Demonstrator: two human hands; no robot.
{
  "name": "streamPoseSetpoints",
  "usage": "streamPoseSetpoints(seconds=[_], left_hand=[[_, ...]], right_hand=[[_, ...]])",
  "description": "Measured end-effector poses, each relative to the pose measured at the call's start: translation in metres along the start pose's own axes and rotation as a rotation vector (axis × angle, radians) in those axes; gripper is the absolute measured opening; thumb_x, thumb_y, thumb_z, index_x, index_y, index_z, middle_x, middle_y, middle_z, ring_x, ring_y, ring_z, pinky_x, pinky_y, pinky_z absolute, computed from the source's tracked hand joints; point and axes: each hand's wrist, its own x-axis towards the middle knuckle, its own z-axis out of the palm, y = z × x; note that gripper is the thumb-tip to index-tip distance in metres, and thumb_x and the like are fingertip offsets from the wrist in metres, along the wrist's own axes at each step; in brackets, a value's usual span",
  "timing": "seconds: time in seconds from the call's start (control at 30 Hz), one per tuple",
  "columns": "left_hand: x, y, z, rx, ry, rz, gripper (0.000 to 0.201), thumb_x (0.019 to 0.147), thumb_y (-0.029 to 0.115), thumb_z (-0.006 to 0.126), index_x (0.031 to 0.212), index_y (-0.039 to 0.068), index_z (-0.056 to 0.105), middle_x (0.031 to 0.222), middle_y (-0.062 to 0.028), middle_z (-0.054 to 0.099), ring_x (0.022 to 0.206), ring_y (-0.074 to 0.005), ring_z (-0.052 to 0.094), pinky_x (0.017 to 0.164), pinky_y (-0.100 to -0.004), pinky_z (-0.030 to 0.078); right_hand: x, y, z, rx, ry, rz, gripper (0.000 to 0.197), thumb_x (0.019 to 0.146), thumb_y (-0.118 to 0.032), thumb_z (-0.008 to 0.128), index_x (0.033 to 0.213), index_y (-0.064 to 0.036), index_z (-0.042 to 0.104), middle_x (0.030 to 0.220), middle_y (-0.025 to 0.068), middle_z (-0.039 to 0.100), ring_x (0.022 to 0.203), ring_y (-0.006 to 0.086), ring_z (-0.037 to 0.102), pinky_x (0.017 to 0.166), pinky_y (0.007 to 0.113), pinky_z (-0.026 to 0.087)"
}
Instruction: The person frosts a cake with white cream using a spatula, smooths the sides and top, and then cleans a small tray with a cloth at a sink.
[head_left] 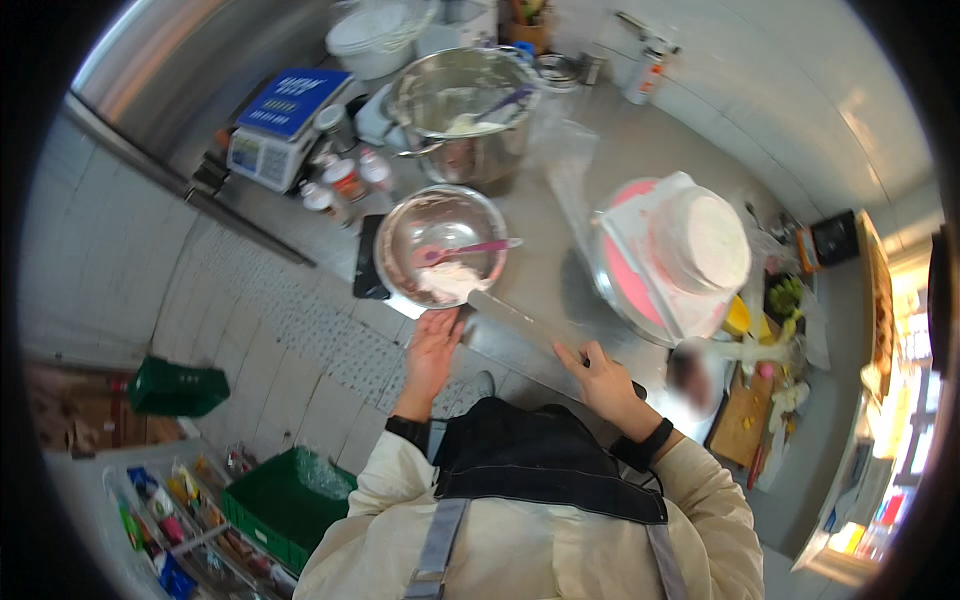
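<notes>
A steel mixing bowl (398, 240) sits at the counter's near edge, with white cream and a pink-purple spatula (470, 248) inside. My left hand (436, 345) rests just below the bowl, fingers against its near rim. My right hand (597, 375) grips the handle of a long flat palette knife (515, 318), whose blade tip reaches into the cream at the bowl's edge. To the right, a white frosted cake (708, 240) stands on a pink turntable (622, 280).
A larger steel bowl (440, 95) with cream and a spatula stands behind. A blue-and-white scale (285, 125) and small bottles (345, 180) are at the back left. A cutting board with fruit pieces (745, 415) lies at right. Green crates (275, 505) stand on the floor.
</notes>
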Motion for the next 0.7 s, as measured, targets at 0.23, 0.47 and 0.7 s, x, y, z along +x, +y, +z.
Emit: streamPoseSetpoints(seconds=[0.23,0.47,0.7], left_hand=[[0.001,-0.026,0.049,0.055,-0.217,-0.424,0.044,0.095,0.020,0.037,0.135,0.003,0.032,0.140,-0.0187,0.035,0.131,-0.0290,0.034,0.109,-0.0399,0.025],[0.050,-0.117,0.143,-0.113,-0.461,-0.696,0.050,0.097,0.037,0.033,0.135,0.005,0.033,0.138,-0.0167,0.038,0.129,-0.0302,0.036,0.110,-0.0439,0.022],[0.051,-0.145,0.166,-0.302,-0.597,-0.782,0.064,0.095,0.051,0.030,0.141,0.008,0.022,0.142,-0.0121,0.033,0.131,-0.0274,0.032,0.110,-0.0416,0.022]], right_hand=[[-0.086,0.031,-0.135,-0.321,0.159,-0.233,0.048,0.077,-0.012,0.060,0.124,-0.0159,0.053,0.090,0.0088,0.052,0.076,0.0247,0.056,0.063,0.033,0.047],[-0.053,0.020,-0.339,-1.059,0.393,-0.194,0.041,0.073,-0.013,0.059,0.113,-0.0191,0.062,0.080,0.0012,0.054,0.070,0.0158,0.052,0.060,0.030,0.040],[0.052,0.033,-0.343,-1.164,0.011,-0.387,0.010,0.072,-0.013,0.058,0.081,-0.0134,0.061,0.071,-0.0003,0.053,0.070,0.0171,0.057,0.060,0.029,0.042]])
